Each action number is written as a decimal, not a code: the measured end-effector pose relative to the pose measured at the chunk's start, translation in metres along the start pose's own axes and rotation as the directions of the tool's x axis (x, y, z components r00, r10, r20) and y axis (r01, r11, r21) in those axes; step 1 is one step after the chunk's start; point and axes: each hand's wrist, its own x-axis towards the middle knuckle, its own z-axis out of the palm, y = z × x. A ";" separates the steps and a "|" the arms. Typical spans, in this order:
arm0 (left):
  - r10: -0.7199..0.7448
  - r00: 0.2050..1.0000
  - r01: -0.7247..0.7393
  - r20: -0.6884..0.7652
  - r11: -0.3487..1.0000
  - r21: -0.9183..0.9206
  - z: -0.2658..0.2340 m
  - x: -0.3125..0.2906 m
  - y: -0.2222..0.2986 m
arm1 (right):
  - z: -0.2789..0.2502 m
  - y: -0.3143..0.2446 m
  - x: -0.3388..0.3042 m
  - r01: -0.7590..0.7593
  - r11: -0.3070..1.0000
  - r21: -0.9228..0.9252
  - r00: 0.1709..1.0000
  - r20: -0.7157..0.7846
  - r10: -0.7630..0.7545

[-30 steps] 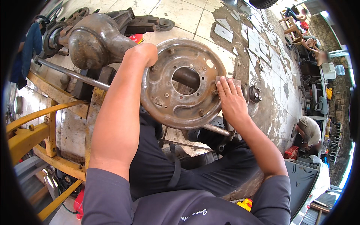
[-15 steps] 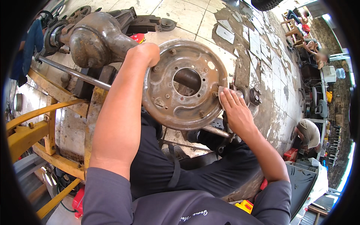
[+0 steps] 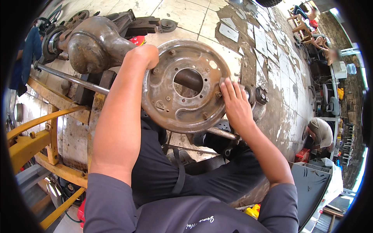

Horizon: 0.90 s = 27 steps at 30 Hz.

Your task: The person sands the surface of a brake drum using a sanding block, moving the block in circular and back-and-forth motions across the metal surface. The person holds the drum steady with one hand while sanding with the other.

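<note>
A round rusty brake backing plate (image 3: 186, 87) with a centre hole and several bolt holes sits at the end of a brown axle housing (image 3: 97, 44). My left hand (image 3: 143, 54) is curled behind the plate's upper left rim, gripping it. My right hand (image 3: 235, 105) lies flat against the plate's right edge, fingers together and pointing up, touching the rim beside a greasy hub part (image 3: 258, 97). A steel axle shaft (image 3: 221, 133) pokes out below the plate, over my dark trousers.
A yellow metal stand (image 3: 35, 136) holds the axle at the left. A long steel rod (image 3: 70, 77) runs under the housing. The floor is stained tile (image 3: 241, 35). A person (image 3: 320, 132) crouches at the right, others sit far back.
My right hand slid down the plate's right edge and came back up a little. The plate and my left hand have stayed as they were.
</note>
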 end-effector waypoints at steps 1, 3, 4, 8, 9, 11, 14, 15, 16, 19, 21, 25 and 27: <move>-0.003 1.000 0.003 0.002 1.000 -0.010 0.000 -0.001 0.001 | 0.004 0.001 0.006 -0.016 1.000 -0.004 1.000 -0.013 0.016; 0.004 1.000 -0.004 -0.008 1.000 -0.013 0.002 -0.004 -0.003 | 0.006 0.001 0.007 -0.024 0.999 0.047 1.000 -0.018 0.024; 0.018 1.000 -0.018 -0.024 1.000 -0.012 0.003 -0.003 -0.005 | 0.002 0.000 0.002 -0.012 0.999 0.045 1.000 0.020 0.011; -0.026 1.000 0.026 -0.003 1.000 -0.010 0.000 -0.002 -0.001 | -0.001 -0.005 -0.014 -0.016 0.999 0.033 0.997 0.074 0.013; -0.017 1.000 0.017 0.008 1.000 0.011 0.002 0.002 -0.003 | -0.005 -0.008 -0.006 -0.034 0.999 0.017 0.997 0.064 0.033; 0.000 1.000 -0.002 0.029 0.999 0.053 0.005 0.010 -0.007 | -0.006 -0.007 0.005 -0.055 0.998 -0.005 0.998 0.041 0.056; 0.114 0.992 -0.112 -0.047 0.993 0.030 0.006 -0.001 -0.007 | 0.000 -0.004 0.009 -0.060 0.998 -0.023 0.996 0.058 0.061; 0.095 0.994 -0.095 -0.049 0.995 0.021 0.006 -0.004 -0.011 | -0.006 -0.008 0.002 -0.047 0.999 -0.024 0.994 0.096 0.049; 0.084 0.995 -0.084 -0.050 0.996 0.011 0.006 -0.005 -0.011 | -0.010 -0.011 -0.006 -0.039 0.999 -0.029 0.990 0.137 0.042; 0.014 1.000 -0.014 -0.009 1.000 0.005 0.001 -0.003 -0.003 | -0.005 -0.015 -0.010 -0.054 0.998 -0.022 0.989 0.133 0.056; -0.007 1.000 0.007 0.011 1.000 0.016 0.000 0.000 -0.001 | -0.005 -0.012 0.004 -0.075 0.996 -0.047 0.994 0.079 0.078; 0.069 0.997 -0.068 -0.029 0.997 0.031 0.008 0.002 -0.009 | -0.005 -0.004 0.008 -0.064 0.998 -0.007 0.995 0.072 0.064; 0.089 0.995 -0.087 -0.041 0.996 0.034 0.009 0.001 -0.012 | -0.011 -0.010 -0.009 -0.053 0.998 0.026 0.988 0.144 0.049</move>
